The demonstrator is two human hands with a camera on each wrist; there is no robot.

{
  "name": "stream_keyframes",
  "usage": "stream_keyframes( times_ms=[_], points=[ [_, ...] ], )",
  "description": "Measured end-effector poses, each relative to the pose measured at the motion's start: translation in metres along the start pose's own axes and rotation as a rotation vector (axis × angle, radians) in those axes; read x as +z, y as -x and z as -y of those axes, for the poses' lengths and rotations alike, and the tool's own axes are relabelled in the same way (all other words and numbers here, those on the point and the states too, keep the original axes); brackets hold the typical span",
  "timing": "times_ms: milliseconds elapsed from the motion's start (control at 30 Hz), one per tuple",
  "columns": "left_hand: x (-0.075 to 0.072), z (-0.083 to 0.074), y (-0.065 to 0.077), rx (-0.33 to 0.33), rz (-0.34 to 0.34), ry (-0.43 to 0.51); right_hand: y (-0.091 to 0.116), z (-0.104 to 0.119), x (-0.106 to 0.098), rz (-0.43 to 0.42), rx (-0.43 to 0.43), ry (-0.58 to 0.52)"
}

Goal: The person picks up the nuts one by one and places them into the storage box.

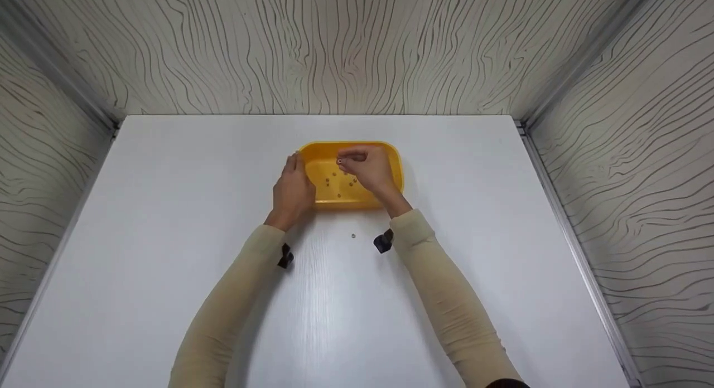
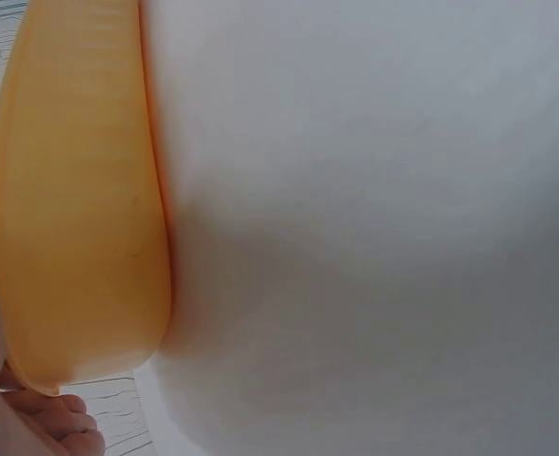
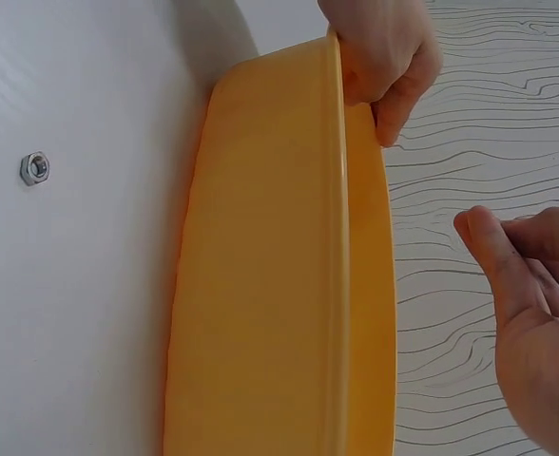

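Note:
A yellow plastic bin [image 1: 351, 205] stands on the white table. My left hand [image 1: 294, 192] grips its left rim, fingers on the outside and thumb over the edge, as the right wrist view shows. Above the bin's inside, my right hand [image 1: 369, 168] pinches a small metal nut [image 1: 339, 161] between thumb and fingertips. In the right wrist view the nut is hidden behind the fingertips [image 3: 473, 220]. Several small nuts [image 1: 339, 195] lie scattered over the bin's floor. One more hex nut [image 3: 35, 169] rests on the table in front of the bin.
The white table [image 1: 167, 209] reaches back to a wood-grain patterned panel [image 1: 334, 53], with similar panels at both sides. Metal rails [image 1: 580, 260] run along its side edges. Black wrist mounts [image 1: 384, 241] hang from the sleeves near the table surface.

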State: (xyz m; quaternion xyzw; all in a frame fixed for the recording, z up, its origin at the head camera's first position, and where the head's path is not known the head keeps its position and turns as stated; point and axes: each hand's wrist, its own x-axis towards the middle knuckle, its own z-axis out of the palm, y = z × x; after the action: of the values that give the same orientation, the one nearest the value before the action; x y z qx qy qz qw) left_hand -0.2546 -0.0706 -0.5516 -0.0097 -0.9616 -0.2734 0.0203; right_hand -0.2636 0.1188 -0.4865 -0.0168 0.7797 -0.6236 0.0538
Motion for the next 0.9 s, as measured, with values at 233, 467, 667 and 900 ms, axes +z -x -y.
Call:
stream_keyframes(
  times_ms=[233, 467, 667, 900],
  points=[
    [0.0, 0.0, 0.0, -0.011, 0.009, 0.016, -0.011, -0.007, 0.005, -0.019, 0.007, 0.041],
    [0.0, 0.001, 0.0, -0.012, 0.012, 0.011, -0.01, -0.005, 0.005, -0.056, 0.002, 0.063],
    [0.0, 0.002, 0.0, 0.0, 0.007, 0.005, -0.007, -0.004, 0.0, -0.067, -0.085, 0.098],
    [-0.001, 0.0, 0.001, -0.026, 0.022, 0.002, -0.001, 0.001, -0.008, -0.049, -0.108, 0.096]
  ],
)
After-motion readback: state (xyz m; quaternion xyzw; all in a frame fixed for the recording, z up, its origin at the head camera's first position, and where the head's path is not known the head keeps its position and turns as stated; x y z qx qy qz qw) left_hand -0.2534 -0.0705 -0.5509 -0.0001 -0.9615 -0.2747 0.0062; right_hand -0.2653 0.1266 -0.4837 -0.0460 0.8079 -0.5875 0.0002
